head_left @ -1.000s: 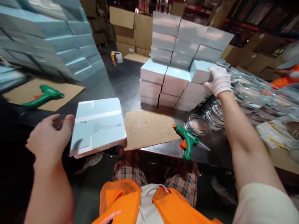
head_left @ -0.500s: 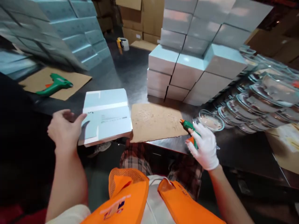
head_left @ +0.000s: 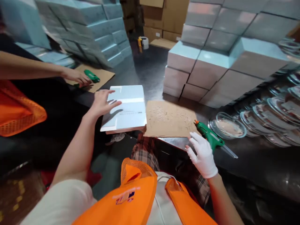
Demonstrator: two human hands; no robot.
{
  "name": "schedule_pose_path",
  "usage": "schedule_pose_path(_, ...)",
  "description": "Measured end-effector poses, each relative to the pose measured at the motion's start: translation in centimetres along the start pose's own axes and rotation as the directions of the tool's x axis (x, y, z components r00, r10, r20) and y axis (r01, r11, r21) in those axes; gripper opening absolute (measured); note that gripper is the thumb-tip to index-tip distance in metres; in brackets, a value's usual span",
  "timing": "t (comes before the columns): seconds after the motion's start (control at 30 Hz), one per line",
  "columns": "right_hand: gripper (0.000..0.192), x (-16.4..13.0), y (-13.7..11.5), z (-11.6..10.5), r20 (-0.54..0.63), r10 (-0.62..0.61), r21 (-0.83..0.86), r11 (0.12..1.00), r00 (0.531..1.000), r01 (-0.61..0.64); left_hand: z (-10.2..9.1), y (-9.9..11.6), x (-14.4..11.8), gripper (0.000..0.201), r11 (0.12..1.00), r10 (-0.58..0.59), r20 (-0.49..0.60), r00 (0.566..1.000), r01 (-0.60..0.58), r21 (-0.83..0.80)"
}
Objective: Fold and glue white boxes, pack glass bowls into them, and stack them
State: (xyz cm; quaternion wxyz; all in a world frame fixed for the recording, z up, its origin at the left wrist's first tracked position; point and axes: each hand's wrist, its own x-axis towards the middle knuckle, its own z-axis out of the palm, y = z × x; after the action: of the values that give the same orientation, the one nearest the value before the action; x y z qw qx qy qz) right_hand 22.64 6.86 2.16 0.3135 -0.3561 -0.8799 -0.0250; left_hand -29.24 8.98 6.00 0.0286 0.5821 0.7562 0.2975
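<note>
A: Head view first, biggest things down. Beyond our fingers rises the stack of pale boxes [head_left: 211, 67], and a second leaning pile of boxes [head_left: 93, 28] stands far off past our left fingertips. What about the flat carton?

B: The flattened white carton [head_left: 127, 107] lies at the table edge, and our left hand [head_left: 103, 101] now rests on its near-left corner, fingers [head_left: 112, 104] spread flat over the surface. Half a second ago that hand was only at the carton's edge, thumb against it; a second ago it hung clear of it.

A: And the cardboard mat [head_left: 170, 118]?

B: Between our two hands, touching the carton's right edge. Our gloved right hand [head_left: 203, 154] sits just below its near-right corner.

A: That hand was up on the box stack a second ago.

B: Yes, it has come down to the green glue gun [head_left: 209, 136]. The gloved fingers [head_left: 195, 142] are loosely spread, their tips against the gun's handle side; we cannot tell whether they have actually closed on it. We judge that stacking is over and gluing of the carton is being set up.

A: Smaller things?

B: Glass lids [head_left: 228, 126] lie just beyond the gun's nozzle. Far past our left fingers, a co-worker's hand [head_left: 77, 76] has reached a second glue gun [head_left: 91, 76].
</note>
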Motion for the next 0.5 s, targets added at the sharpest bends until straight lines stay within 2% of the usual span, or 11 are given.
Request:
schedule_pose_path(0.1,0.034,1.7,-0.5,0.5,0.006,-0.066,-0.003,0.998,0.998,0.066,1.3,-0.3,1.5,0.082,0.995,-0.016,0.140,0.990,0.002,0.102)
schedule_pose_path(0.23,0.033,4.5,-1.8,2.1,0.034,-0.125,0.067,0.990,0.992,0.122,3.0,-0.6,1.7,0.070,0.965,-0.047,0.186,0.981,-0.003,0.264)
schedule_pose_path(0.3,0.032,6.6,-2.6,3.3,0.081,-0.153,0.128,0.981,0.985,0.142,3.4,-0.9,1.4,0.063,0.962,-0.039,0.188,0.981,-0.014,0.271)
schedule_pose_path(0.4,0.031,11.5,-4.1,6.0,0.230,-0.180,0.228,0.965,0.956,0.127,3.6,-1.2,1.3,0.054,0.978,0.016,0.217,0.976,-0.060,0.199)
schedule_pose_path(0.5,0.033,18.0,-6.4,10.1,0.359,-0.196,0.287,0.954,0.912,0.092,3.4,-0.8,1.3,0.049,0.991,0.055,0.250,0.967,-0.083,0.104)
